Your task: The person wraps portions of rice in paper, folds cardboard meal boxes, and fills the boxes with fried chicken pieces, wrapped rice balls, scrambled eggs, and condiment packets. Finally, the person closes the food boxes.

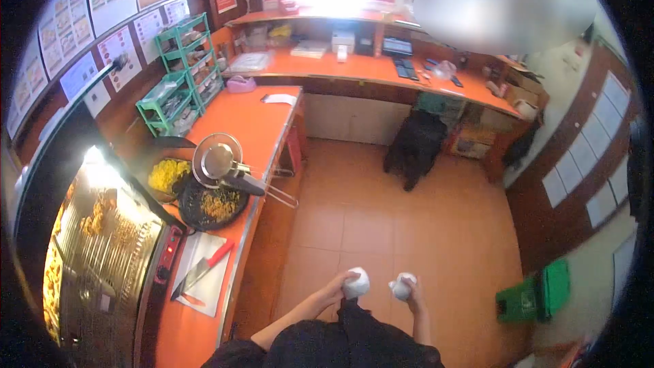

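Observation:
My left hand [334, 289] is closed around a white, rounded bundle [357, 283] that looks wrapped in paper or thin plastic. A second, similar white bundle [402, 287], with a twisted end on its left side, sits in the fingers of my right hand [415, 298]. Both hands are held in front of my dark clothing, above the tiled floor, a short gap apart. What the bundles contain is hidden by their wrapping.
To my left, an orange counter [262, 129] carries a red-handled knife [204, 269] on a white cutting board [212, 293], a dark pan [212, 208], a strainer [218, 159] and a lit food warmer [109, 232]. A green bin [555, 289] stands right; a black-covered seat [415, 143] ahead.

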`<action>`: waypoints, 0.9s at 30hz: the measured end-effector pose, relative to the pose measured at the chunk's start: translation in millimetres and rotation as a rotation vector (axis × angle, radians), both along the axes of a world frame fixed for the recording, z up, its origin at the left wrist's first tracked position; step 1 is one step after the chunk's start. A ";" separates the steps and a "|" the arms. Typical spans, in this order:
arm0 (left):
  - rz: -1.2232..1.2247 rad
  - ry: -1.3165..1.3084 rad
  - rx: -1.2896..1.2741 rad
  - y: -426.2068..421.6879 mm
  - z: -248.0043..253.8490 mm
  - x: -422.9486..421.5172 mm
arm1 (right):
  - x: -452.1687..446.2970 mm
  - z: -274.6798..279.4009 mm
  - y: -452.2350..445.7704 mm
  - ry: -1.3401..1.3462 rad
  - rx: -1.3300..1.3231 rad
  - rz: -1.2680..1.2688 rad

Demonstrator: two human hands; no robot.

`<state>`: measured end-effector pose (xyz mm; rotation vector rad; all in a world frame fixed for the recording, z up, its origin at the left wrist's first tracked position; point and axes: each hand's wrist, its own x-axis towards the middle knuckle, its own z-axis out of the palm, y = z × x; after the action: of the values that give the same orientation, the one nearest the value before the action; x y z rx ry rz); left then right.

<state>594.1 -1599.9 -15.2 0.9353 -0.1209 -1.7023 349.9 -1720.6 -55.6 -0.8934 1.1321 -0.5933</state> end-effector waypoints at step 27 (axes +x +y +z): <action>1.283 -0.601 0.448 -230.5 -97.4 574.5 | 815.3 23.7 -337.9 0.061 -0.982 1.119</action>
<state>1168.5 -1830.4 -112.7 1.3923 0.4112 -0.2315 1165.2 -2058.4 -31.9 -2.1646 0.1724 -0.1259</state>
